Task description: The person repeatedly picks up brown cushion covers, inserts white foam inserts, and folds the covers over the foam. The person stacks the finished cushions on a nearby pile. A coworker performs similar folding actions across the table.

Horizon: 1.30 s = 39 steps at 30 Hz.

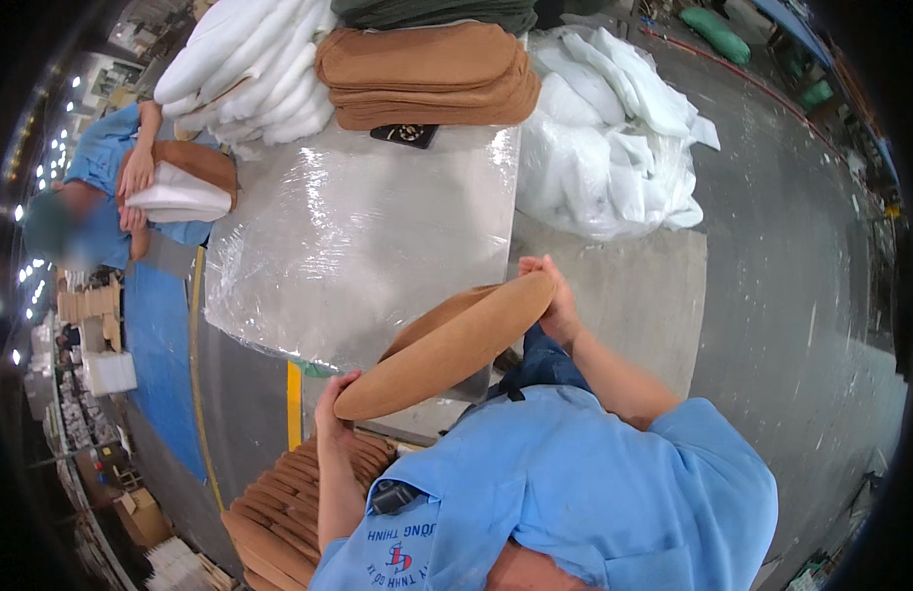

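Note:
A brown oval cushion [446,345] is held tilted in front of my body, one hand at each end. My left hand [332,406] grips its lower left end. At its upper right end my right hand [555,295] is closed around the edge, with part of the fingers hidden behind the cushion. Below it stands the near edge of the plastic-wrapped table [377,236]. On the table's far side lies a stack of brown cushion covers [427,59], with a small black patterned item [405,135] at its front.
White padding pieces [249,79] are piled at the far left of the table. A clear bag of white padding [614,138] stands right of it. Brown cushions [289,502] are stacked by my left side. A co-worker [101,187] in blue handles a brown-and-white cushion [185,187].

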Available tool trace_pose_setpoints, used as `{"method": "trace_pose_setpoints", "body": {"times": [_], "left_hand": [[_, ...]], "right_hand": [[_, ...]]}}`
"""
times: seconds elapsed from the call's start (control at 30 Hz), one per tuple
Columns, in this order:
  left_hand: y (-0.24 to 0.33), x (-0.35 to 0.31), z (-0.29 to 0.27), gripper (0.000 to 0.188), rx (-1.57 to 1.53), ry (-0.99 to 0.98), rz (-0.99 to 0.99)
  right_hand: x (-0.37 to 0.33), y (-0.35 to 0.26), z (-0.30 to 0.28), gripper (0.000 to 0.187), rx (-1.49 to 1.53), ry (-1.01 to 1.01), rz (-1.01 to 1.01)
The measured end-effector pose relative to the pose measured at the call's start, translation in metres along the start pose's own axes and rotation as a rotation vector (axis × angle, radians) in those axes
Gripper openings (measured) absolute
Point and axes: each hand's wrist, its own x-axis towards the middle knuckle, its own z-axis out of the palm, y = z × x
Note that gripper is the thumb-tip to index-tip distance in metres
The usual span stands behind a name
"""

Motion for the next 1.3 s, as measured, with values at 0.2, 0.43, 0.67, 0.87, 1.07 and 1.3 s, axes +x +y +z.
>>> {"method": "trace_pose_setpoints", "body": {"times": [0.2, 0.43, 0.67, 0.87, 1.07, 1.3], "left_hand": [[0.043, 0.05, 0.054, 0.044, 1.439, -0.424, 0.019], [-0.019, 0.105, 0.196, 0.047, 1.636, -0.512, 0.659], [-0.061, 0.109, 0.234, 0.039, 1.51, -0.383, 0.663], [-0.063, 0.115, 0.229, 0.037, 1.299, -0.266, 0.581], [-0.045, 0.129, 0.269, 0.045, 1.478, -0.406, 0.446], [-0.073, 0.149, 0.264, 0.043, 1.469, -0.361, 0.777]], "right_hand": [[-0.009, 0.009, -0.003, 0.063, 0.115, 0.069, 0.026], [-0.022, 0.075, -0.021, 0.057, 0.535, 0.111, 0.098], [-0.023, 0.128, -0.023, 0.053, 0.572, 0.318, 0.13], [-0.023, 0.089, -0.006, 0.065, 0.51, 0.623, 0.217], [-0.002, 0.095, -0.006, 0.061, 0.656, 0.495, 0.133], [0.009, 0.099, -0.007, 0.045, 0.316, 0.279, 0.146]]}}
